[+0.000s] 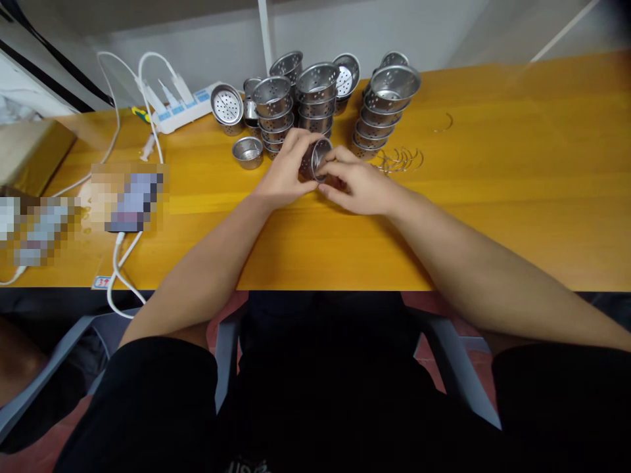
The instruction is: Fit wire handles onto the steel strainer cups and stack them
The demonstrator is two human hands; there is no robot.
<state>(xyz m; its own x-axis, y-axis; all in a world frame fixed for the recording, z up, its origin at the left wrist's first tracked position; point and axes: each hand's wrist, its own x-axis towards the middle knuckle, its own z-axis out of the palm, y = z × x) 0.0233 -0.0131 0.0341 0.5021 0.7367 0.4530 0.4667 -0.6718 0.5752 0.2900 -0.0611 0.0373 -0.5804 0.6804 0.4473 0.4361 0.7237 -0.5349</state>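
My left hand (pixel 290 167) is closed round a small perforated metal cup (pixel 306 161), tipped on its side with its mouth toward the right. At that mouth, the fingers of my right hand (pixel 352 180) reach in against the rim. Whether they pinch a thin wire ring or just the cup's edge is too small to tell. Behind my hands stand stacks of the same metal cups, one stack (pixel 273 105) at the left, another (pixel 316 92) in the middle and a third (pixel 384 108) at the right. Several thin curved wires (pixel 400 159) lie right of my right hand.
A single cup (pixel 248 152) sits left of the stacks. A white power strip (pixel 185 112) with plugs and cables stands at the back left. A phone (pixel 134 202) on a charging cable and a box (pixel 34 154) are at the left. One wire (pixel 446 123) lies farther right.
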